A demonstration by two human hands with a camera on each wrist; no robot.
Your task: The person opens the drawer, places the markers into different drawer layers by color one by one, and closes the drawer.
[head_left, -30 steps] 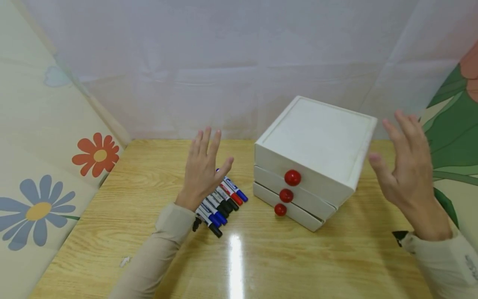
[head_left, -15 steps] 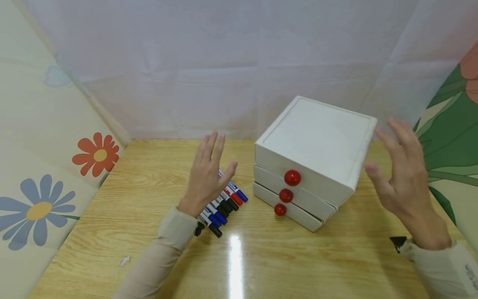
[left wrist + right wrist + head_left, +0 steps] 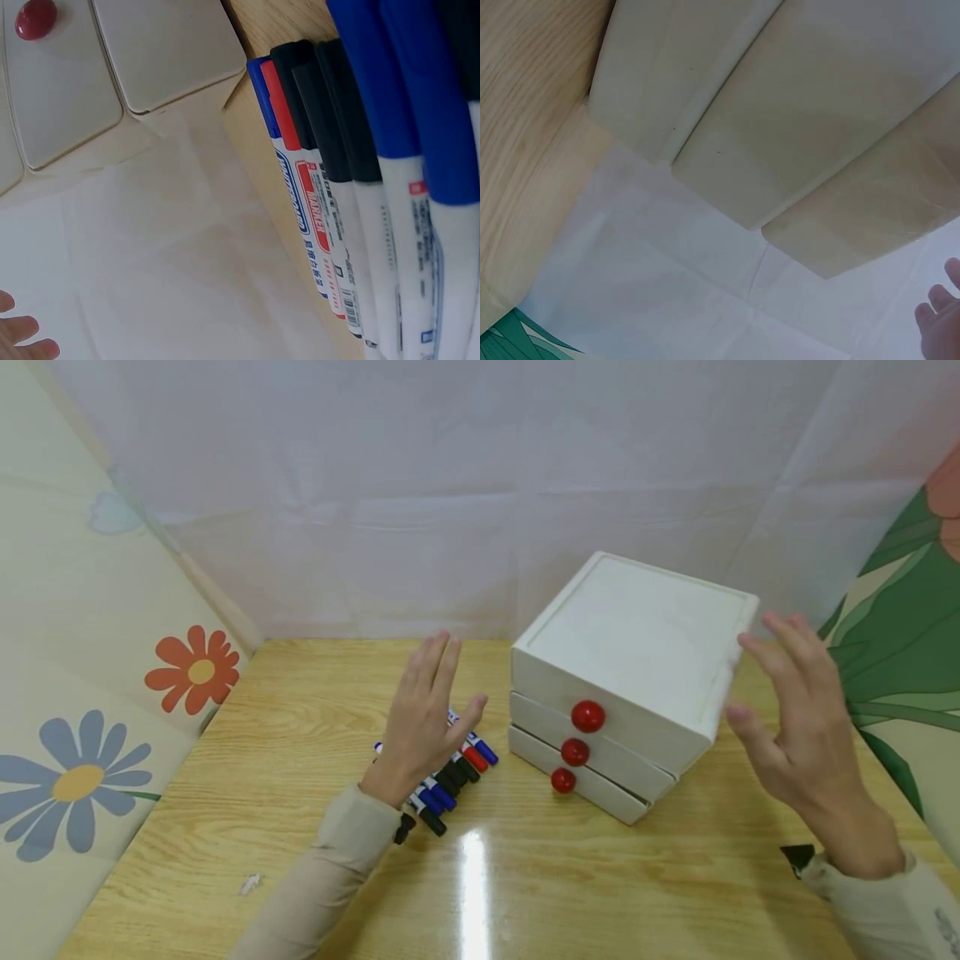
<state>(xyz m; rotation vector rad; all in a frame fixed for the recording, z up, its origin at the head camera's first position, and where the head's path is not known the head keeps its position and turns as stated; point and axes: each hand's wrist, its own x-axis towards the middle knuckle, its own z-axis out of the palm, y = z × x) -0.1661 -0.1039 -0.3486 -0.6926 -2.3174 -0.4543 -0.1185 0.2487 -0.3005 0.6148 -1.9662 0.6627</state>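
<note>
My left hand point(image 3: 423, 718), fingers straight and thumb out, hovers over a row of whiteboard markers point(image 3: 435, 797) and hides part of them. Blue, red and black caps point(image 3: 281, 105) show in the left wrist view, the markers lying side by side. To the right stands a white three-drawer box point(image 3: 637, 635) with red knobs point(image 3: 587, 717) on its front. My right hand point(image 3: 813, 735) is raised beside the box's right side, fingers spread and holding nothing. Its fingertips overlap the box's top right edge in the head view. In the right wrist view the box's side point(image 3: 780, 112) fills the upper part.
All of this is on a wood-grain table point(image 3: 300, 693). A small pale mark point(image 3: 251, 883) is on its left front part. Behind hangs a white cloth point(image 3: 375, 510), and flower-patterned panels point(image 3: 97, 693) flank both sides.
My left hand has shifted slightly right and nearer over the markers, uncovering a blue end at their left. My right hand has moved left and a little down toward the box. The box stays put.
</note>
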